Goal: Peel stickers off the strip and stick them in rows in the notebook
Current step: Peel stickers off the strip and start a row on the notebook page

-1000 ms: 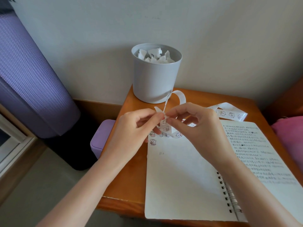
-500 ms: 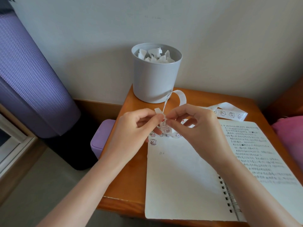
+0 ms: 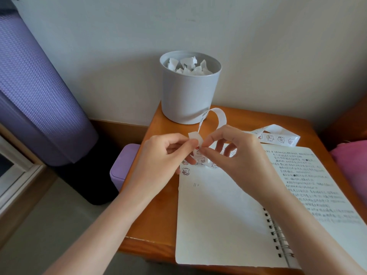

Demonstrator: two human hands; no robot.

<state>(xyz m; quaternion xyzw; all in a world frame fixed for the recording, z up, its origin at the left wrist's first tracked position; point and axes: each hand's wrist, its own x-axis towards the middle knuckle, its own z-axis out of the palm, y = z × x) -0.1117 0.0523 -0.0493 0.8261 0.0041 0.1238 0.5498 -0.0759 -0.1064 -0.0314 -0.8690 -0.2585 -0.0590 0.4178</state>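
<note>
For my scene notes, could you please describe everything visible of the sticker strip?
The sticker strip is a long white paper ribbon printed with small cartoon animals. It arches up before the grey bin and trails rightwards over the wooden table. The left hand and right hand pinch its near end above the notebook.

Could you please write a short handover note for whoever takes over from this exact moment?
Left hand: pinches the sticker strip's free end above the notebook.
Right hand: pinches the strip at a sticker just below; lifted or not, I cannot tell.
The notebook lies open on the table; the strip's tail trails behind it.
Done: a few stickers sit at the blank page's top left.
Left: peel this one, place it, fill the rows.
</note>
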